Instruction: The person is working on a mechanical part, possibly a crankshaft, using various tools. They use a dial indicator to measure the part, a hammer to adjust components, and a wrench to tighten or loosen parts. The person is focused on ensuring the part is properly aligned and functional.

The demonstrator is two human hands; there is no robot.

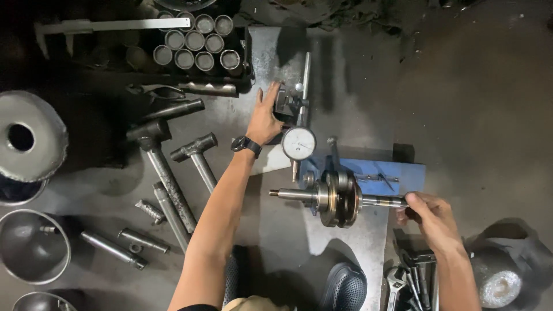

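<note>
Gripping crankshaft (337, 198) end, right hand (433, 217) near plate edge.

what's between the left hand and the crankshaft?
In the head view, the dial gauge on its stand sits between the left hand and the crankshaft, its stem pointing down toward the shaft.

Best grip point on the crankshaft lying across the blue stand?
Probably the crankshaft by its bare left shaft end, coming from the left: it lies horizontal, the right hand already pinches the right end, and the heavy webs sit mid-span under the dial gauge.
</note>
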